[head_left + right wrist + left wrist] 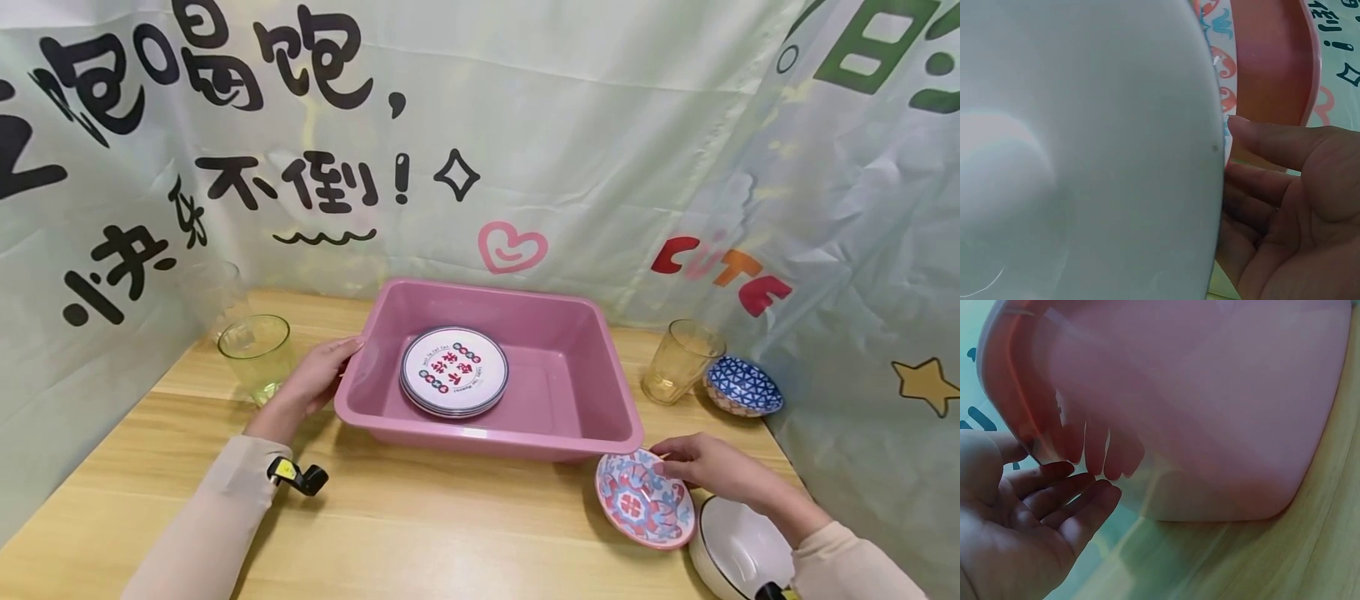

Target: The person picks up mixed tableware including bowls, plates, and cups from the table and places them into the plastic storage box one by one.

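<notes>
Your left hand point(321, 377) grips the tub point(480, 446) at left; your right hand point(712, 468) pinches the floral bowl point(637, 504) beside the white bowl point(742, 537).

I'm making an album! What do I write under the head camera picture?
Left fingers hold the tub, plates stacked inside; right fingers pinch a flowery bowl.

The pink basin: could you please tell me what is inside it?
A stack of white plates sits left of centre in the pink basin; the top one's printed face shows. Lower plates' faces and the floor beneath are covered.
</notes>
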`<state>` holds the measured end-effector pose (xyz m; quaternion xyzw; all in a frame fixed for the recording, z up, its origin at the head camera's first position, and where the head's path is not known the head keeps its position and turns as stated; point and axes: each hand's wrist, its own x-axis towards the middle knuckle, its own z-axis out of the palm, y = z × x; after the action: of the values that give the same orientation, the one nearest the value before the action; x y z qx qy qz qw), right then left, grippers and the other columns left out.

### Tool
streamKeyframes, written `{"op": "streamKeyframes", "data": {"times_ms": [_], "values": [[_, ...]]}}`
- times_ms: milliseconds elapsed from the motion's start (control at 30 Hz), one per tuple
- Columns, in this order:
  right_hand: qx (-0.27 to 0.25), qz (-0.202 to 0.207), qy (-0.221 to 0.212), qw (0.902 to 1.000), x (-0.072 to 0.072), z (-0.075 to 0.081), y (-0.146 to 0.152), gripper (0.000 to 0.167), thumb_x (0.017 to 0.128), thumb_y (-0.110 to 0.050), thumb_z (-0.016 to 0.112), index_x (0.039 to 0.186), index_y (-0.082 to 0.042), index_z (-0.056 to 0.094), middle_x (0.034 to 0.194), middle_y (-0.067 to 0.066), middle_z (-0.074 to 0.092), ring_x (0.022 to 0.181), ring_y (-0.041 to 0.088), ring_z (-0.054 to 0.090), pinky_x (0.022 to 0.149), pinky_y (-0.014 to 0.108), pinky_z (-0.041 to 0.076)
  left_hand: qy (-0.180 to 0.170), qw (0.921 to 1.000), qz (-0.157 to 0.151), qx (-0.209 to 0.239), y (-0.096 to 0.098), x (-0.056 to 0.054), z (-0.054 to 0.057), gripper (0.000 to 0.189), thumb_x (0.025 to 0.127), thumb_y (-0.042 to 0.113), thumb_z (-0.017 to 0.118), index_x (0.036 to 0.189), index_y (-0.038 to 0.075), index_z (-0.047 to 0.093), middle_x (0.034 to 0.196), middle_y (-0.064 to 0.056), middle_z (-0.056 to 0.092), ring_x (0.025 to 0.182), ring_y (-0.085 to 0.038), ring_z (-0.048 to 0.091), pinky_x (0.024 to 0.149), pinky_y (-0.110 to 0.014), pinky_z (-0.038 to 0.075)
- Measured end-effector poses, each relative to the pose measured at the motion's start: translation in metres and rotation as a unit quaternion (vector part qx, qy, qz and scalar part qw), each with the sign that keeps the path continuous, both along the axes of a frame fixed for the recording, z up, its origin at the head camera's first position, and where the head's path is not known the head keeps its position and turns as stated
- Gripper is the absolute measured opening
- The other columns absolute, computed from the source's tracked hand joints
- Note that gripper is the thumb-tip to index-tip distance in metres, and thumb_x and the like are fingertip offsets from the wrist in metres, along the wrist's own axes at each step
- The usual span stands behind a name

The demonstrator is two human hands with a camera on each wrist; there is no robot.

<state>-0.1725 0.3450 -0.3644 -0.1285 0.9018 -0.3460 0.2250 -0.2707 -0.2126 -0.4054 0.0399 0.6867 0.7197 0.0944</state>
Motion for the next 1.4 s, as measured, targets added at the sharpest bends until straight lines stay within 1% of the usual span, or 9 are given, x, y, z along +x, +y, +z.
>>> {"op": "streamKeyframes", "data": {"times_ms": [200,300,400,500,633,800,1100,1267,1400], "values": [[-0.009,-0.029,-0.036,0.9989,0.0,-0.002,0.001,0.039,0.096,-0.014,0.062,0.123,0.014,0.056,0.097,0.012,0.067,0.087,0.024,0.065,0.07,0.034,0.059,-0.009,0.9999,0.006,0.008,0.001,0.001,0.0,0.06,0.102,0.037,0.051,0.137,-0.012,0.045,0.107,-0.014,0.064,0.088,-0.02,0.063,0.08,-0.033,0.056],[-0.008,-0.026,-0.041,0.9988,-0.001,-0.003,0.0,0.034,0.096,-0.013,0.061,0.12,0.01,0.059,0.092,0.01,0.066,0.083,0.024,0.064,0.067,0.034,0.059,-0.014,0.9998,0.012,0.012,0.001,0.001,-0.001,0.061,0.101,0.039,0.053,0.135,-0.012,0.046,0.103,-0.014,0.065,0.084,-0.019,0.063,0.075,-0.032,0.057],[-0.004,-0.014,-0.039,0.9991,-0.002,-0.003,-0.001,0.027,0.097,-0.012,0.06,0.116,0.007,0.062,0.086,0.009,0.064,0.078,0.024,0.063,0.063,0.034,0.058,-0.014,0.9997,0.014,0.012,0.001,0.001,-0.001,0.063,0.101,0.041,0.053,0.135,-0.012,0.047,0.101,-0.013,0.066,0.081,-0.018,0.064,0.072,-0.031,0.057],[0.0,-0.009,-0.038,0.9992,-0.003,-0.003,-0.004,0.019,0.097,-0.008,0.058,0.111,0.004,0.064,0.082,0.009,0.062,0.074,0.024,0.063,0.06,0.035,0.058,-0.013,0.9997,0.016,0.011,0.0,0.001,-0.001,0.063,0.1,0.041,0.053,0.135,-0.012,0.047,0.101,-0.013,0.066,0.081,-0.018,0.064,0.073,-0.031,0.057],[0.009,-0.02,-0.042,0.9989,-0.003,-0.003,-0.005,0.014,0.097,-0.005,0.057,0.107,0.002,0.064,0.08,0.009,0.06,0.072,0.023,0.062,0.058,0.035,0.058,-0.016,0.9997,0.017,0.013,0.0,0.001,-0.002,0.063,0.101,0.04,0.054,0.135,-0.012,0.047,0.103,-0.014,0.066,0.084,-0.02,0.064,0.076,-0.032,0.057],[0.017,-0.028,-0.047,0.9984,-0.003,-0.002,-0.006,0.013,0.097,-0.003,0.056,0.105,0.001,0.064,0.08,0.009,0.059,0.072,0.022,0.062,0.058,0.035,0.058,-0.019,0.9995,0.02,0.013,0.001,0.001,-0.002,0.062,0.101,0.04,0.053,0.136,-0.011,0.047,0.105,-0.014,0.066,0.086,-0.02,0.064,0.077,-0.033,0.057],[0.012,-0.004,-0.039,0.9992,-0.002,0.003,-0.003,0.011,0.096,-0.001,0.055,0.103,0.002,0.064,0.08,0.008,0.061,0.072,0.023,0.063,0.057,0.034,0.058,-0.022,0.9994,0.022,0.016,0.002,0.001,-0.002,0.062,0.1,0.04,0.054,0.135,-0.011,0.047,0.105,-0.014,0.067,0.085,-0.019,0.064,0.077,-0.033,0.057],[0.013,-0.008,-0.037,0.9992,-0.001,0.009,0.0,0.012,0.097,-0.001,0.054,0.105,0.003,0.063,0.081,0.009,0.061,0.073,0.024,0.063,0.057,0.035,0.058,-0.022,0.9994,0.017,0.021,0.001,0.002,-0.001,0.062,0.101,0.039,0.053,0.136,-0.012,0.046,0.104,-0.014,0.067,0.084,-0.02,0.065,0.076,-0.033,0.058],[0.009,-0.016,-0.037,0.9991,-0.001,0.015,0.003,0.014,0.097,0.001,0.054,0.107,0.005,0.062,0.082,0.01,0.061,0.074,0.026,0.064,0.058,0.035,0.059,-0.023,0.9993,0.018,0.025,0.001,0.002,0.0,0.061,0.102,0.038,0.052,0.135,-0.013,0.046,0.102,-0.015,0.066,0.083,-0.02,0.065,0.075,-0.033,0.058]]}}
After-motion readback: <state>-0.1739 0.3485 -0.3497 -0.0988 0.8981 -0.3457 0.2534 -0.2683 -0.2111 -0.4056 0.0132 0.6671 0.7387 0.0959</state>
